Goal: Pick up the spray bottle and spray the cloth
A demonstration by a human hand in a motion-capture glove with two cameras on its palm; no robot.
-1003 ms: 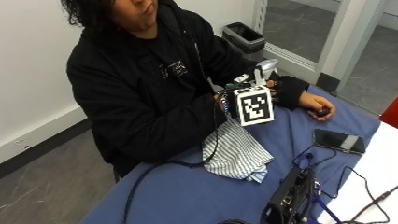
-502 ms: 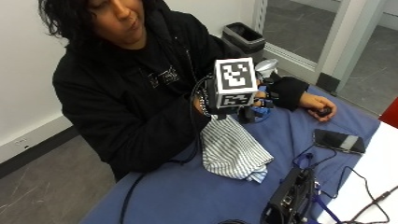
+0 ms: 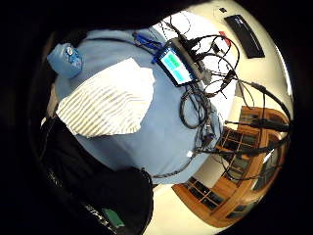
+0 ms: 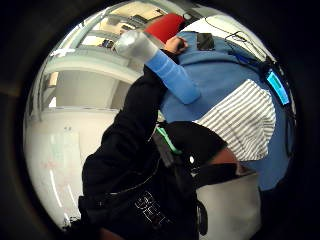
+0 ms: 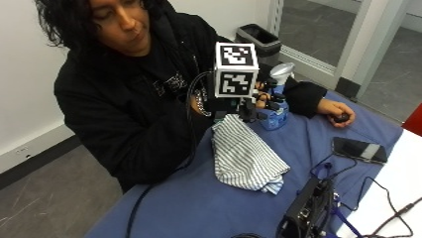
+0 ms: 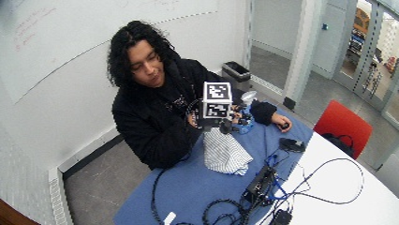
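Holding the spray bottle (image 5: 275,106) lifted off the blue table (image 5: 198,208), the gloved right hand (image 5: 260,101) has its fingers curled round the bottle's blue body, with the pale spray head rising above the hand. The hand sits in front of the person's chest, just above the far end of the striped cloth (image 5: 245,157), which lies crumpled on the table. The bare left hand (image 5: 335,112) rests on the table well beyond the bottle

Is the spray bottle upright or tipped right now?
Upright: the spray bottle stands with its nozzle on top, gripped by the gloved right hand.
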